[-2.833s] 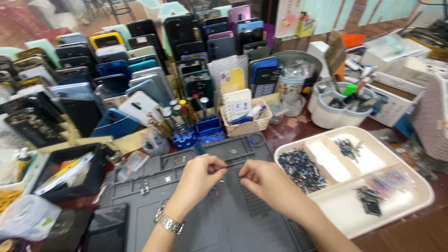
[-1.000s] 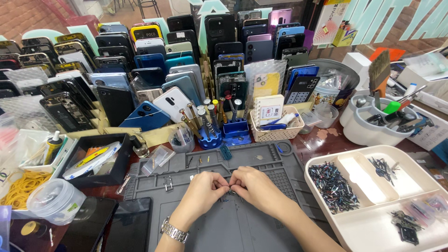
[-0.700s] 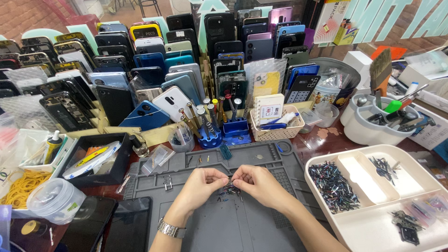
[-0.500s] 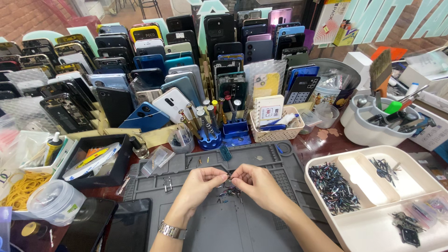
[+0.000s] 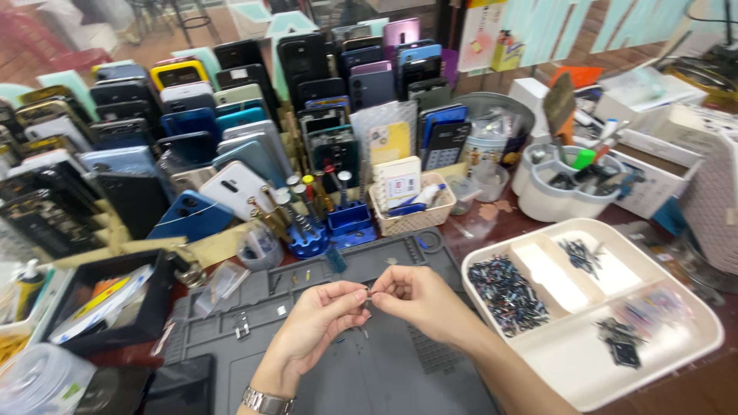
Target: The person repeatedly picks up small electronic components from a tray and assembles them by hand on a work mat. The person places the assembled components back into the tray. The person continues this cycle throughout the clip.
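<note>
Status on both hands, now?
Left hand and right hand pinch a tiny dark part between fingertips, above the grey work mat. Nothing blocking.

— Any packages near the wicker basket (image 5: 419, 219)?
— Standing inside it, a white card pack (image 5: 400, 183) with a red patch. Right behind, a clear bag (image 5: 390, 138) holding a yellow card.
— Screens?
— Just right of that bag, behind the basket, a dark keypad panel (image 5: 443, 144) upright. Far left of the basket, a black box (image 5: 108, 307) with a white and yellow packet inside.
— Signs?
— Well behind the basket, up on the wall, a yellow-and-red label (image 5: 503, 52) beside a white poster (image 5: 477, 23).
</note>
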